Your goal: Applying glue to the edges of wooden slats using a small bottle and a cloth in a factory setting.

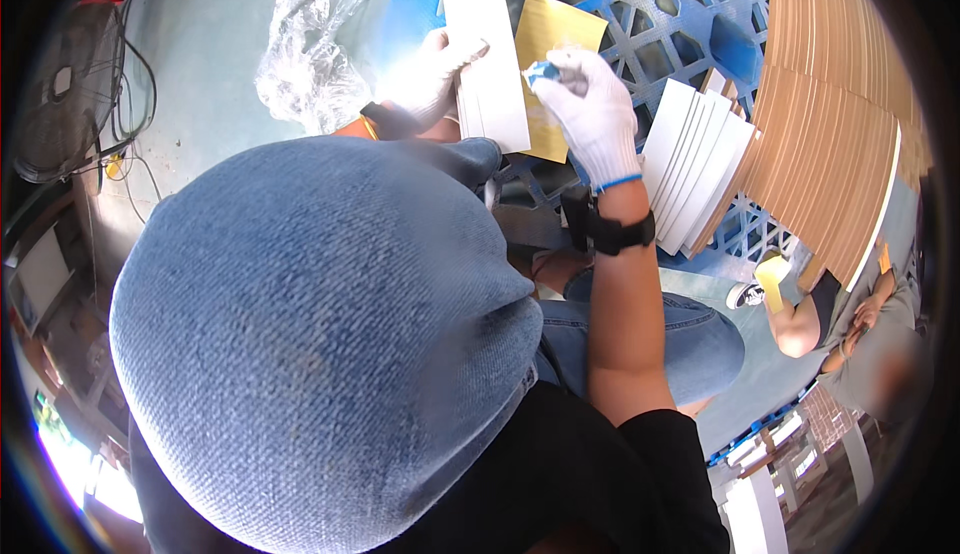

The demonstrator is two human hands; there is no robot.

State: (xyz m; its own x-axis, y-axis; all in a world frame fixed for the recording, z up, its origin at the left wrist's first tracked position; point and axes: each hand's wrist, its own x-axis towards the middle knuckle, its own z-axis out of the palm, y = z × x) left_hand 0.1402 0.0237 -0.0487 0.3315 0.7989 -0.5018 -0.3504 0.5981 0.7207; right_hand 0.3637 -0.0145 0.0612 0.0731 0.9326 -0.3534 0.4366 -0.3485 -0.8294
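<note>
Gloved in white, my left hand [425,84] closes on the left edge of a long white board [482,24], the top one of a few layered boards. My right hand [597,114], also gloved, pinches a small crumpled blue-and-white cloth-like piece [542,72] just right of the board; its exact kind cannot be told. A yellow sheet [580,29] lies beneath, to the right of the white board. Beside my right wrist a leaning stack of white boards [700,144] fans out. A denim hat [320,334] hides much of the lower left.
Long rows of brown-edged boards [830,134] fill the right. Below them is a blue lattice pallet [720,39]. Crumpled transparent plastic film [325,49] lies on the floor at upper left, near a fan [65,84] with cables. Another person [865,324] sits at far right.
</note>
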